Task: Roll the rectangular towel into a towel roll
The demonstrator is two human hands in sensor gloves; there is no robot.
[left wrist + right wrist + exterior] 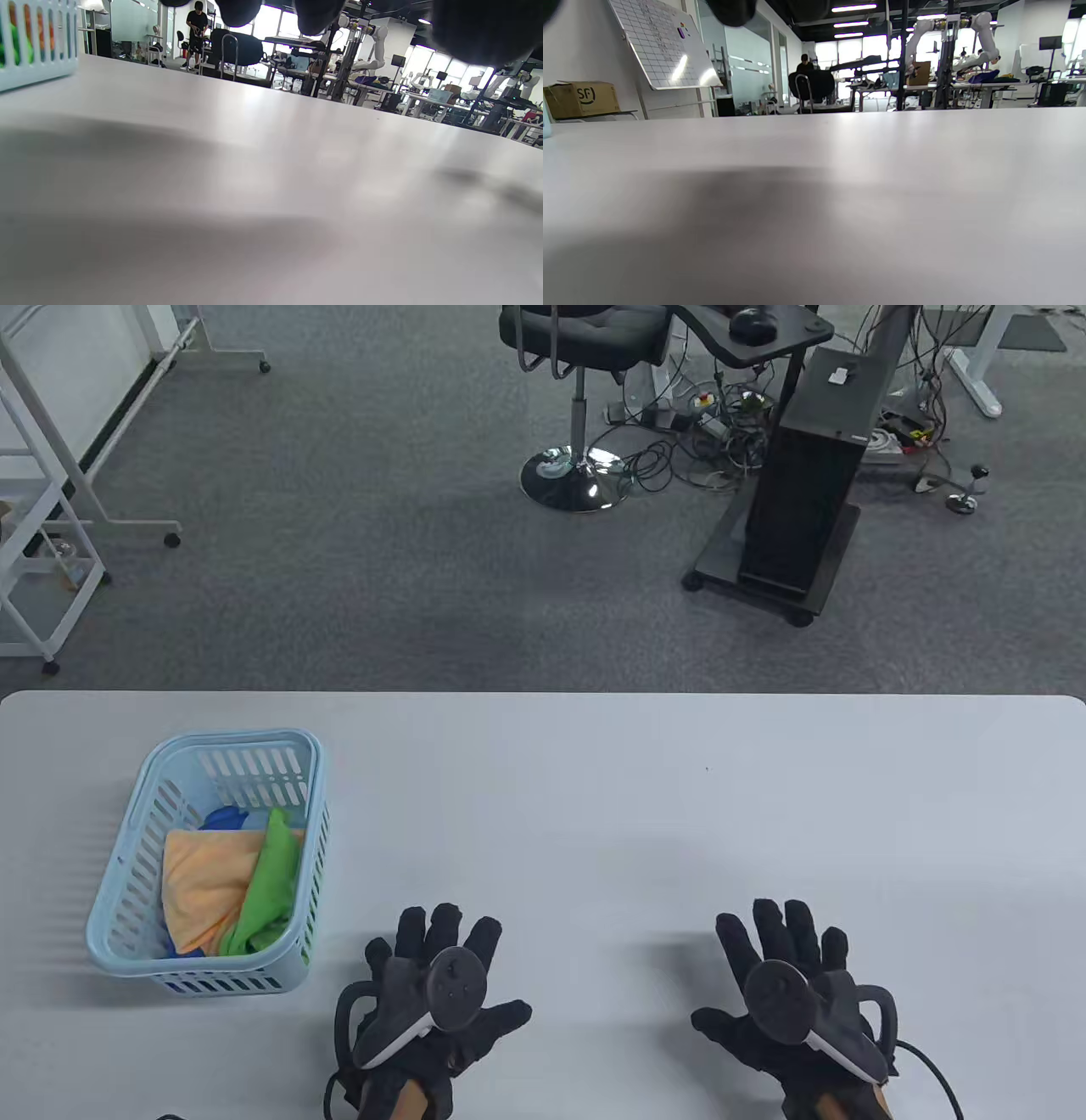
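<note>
A light blue basket (pixel 127 848) stands at the table's left and holds crumpled towels: an orange towel (pixel 204 882), a green towel (pixel 271 882) and a bit of a blue towel (pixel 227 818). My left hand (pixel 437 959) lies flat near the front edge, just right of the basket, fingers spread and holding nothing. My right hand (pixel 780 954) lies flat further right, fingers spread too, also empty. In the left wrist view the basket's wall (pixel 38 46) shows at the far left, and dark fingertips (pixel 318 15) hang from the top edge. The right wrist view shows only a fingertip (pixel 731 10) and bare table.
The white table (pixel 645 814) stretches wide between and beyond the hands. Behind its far edge are grey carpet, a black chair (pixel 581 356), a black cabinet on a stand (pixel 806 492) and white racks (pixel 42 517) at the left.
</note>
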